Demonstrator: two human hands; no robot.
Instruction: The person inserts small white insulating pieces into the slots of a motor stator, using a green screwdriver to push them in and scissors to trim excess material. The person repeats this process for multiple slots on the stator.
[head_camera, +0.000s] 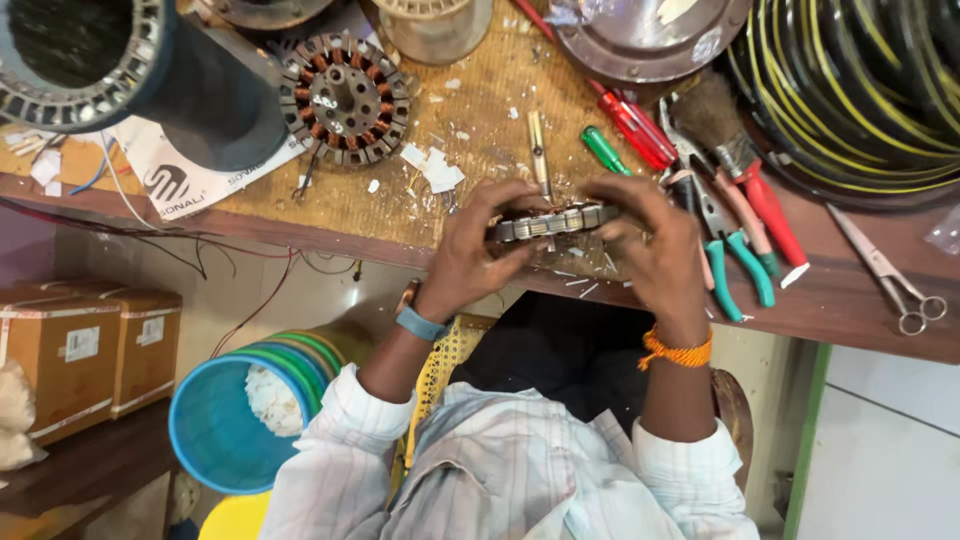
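Both of my hands hold a flat round metal stator core edge-on, just above the front edge of the wooden bench. My left hand, with a blue wristband, grips its left side with the fingers curled over the top. On the other side my right hand, with an orange thread at the wrist, clasps the core. The core's slotted rim shows between the two hands. A thin metal tool lies on the bench just behind it.
A copper-wound stator and a large dark motor housing sit at the back left. Red and green screwdrivers, a brush, teal pliers, scissors and black-yellow wire coils lie right. A blue bucket and cardboard boxes stand below.
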